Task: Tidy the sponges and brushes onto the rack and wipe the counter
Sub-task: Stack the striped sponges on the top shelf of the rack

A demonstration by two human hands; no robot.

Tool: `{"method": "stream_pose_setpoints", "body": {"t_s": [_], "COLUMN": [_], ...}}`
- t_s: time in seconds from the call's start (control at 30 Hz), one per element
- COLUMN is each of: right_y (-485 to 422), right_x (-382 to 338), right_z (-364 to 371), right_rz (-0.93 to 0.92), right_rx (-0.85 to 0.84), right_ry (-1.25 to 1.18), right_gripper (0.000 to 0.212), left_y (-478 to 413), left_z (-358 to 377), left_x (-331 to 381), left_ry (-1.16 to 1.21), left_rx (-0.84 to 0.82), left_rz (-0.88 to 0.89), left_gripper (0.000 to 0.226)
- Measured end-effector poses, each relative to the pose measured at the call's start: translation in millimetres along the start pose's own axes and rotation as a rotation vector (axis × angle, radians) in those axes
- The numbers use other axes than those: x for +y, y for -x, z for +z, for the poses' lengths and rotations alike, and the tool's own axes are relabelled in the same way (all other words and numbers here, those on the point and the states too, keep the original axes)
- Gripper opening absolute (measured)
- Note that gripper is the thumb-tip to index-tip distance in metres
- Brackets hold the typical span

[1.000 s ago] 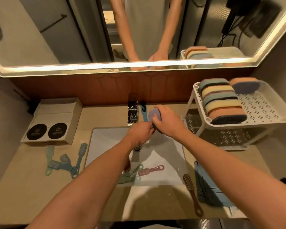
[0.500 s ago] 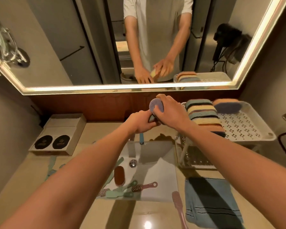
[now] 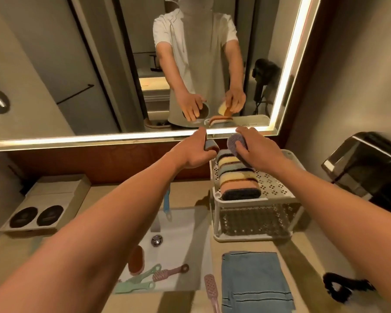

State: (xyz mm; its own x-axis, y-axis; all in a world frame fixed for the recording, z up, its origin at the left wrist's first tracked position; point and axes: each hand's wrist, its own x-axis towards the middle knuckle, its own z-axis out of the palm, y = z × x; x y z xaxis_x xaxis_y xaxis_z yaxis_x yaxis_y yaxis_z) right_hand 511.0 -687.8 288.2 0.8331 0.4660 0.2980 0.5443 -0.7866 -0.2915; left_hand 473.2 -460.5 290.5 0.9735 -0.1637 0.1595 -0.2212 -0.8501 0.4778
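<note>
Purple sponge (image 3: 235, 143) pinched firmly in right grip (image 3: 256, 153).

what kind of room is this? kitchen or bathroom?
Most likely a bathroom vanity, possibly a hotel's: a wide backlit mirror hangs over a counter with an inset white sink and drain, and a wall-hung hair dryer shows in the reflection.

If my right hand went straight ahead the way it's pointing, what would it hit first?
Probably the mirror's lit lower edge. The right hand, gripping a purple sponge, points forward above the sponge row on the rack. Depth is unclear, so that is a guess.
</note>
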Motion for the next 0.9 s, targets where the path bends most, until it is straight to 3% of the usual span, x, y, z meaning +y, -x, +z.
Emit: {"method": "stream_pose_setpoints", "body": {"t_s": [0.23, 0.43, 0.6, 0.9], "right_y": [15.7, 16.0, 14.3, 12.0], "right_x": [51.2, 72.3, 84.5, 89.3], "right_z": [-13.4, -8.9, 2.5, 22.2], "right_rz": [0.144, 0.129, 0.072, 0.063], "right_rx": [-0.052, -0.096, -0.123, -0.079], "right_ry": [-0.056, -0.001, 0.188, 0.210], "right_gripper": [0.068, 0.044, 0.045, 0.049], "left_y": [-32.3, -49.1, -55.1, -52.1], "left_z": [24.6, 41.6, 50.3, 56.4], "left_x": [39.9, 59.9, 62.6, 61.0], "left_ry": [-0.103, -0.202, -0.326, -0.329], "left_rx": [-0.013, 0.018, 0.012, -0.025], "left_rz": [0.056, 0.099, 0.140, 0.109], "left_gripper": [0.041, 0.038, 0.035, 0.036]}}
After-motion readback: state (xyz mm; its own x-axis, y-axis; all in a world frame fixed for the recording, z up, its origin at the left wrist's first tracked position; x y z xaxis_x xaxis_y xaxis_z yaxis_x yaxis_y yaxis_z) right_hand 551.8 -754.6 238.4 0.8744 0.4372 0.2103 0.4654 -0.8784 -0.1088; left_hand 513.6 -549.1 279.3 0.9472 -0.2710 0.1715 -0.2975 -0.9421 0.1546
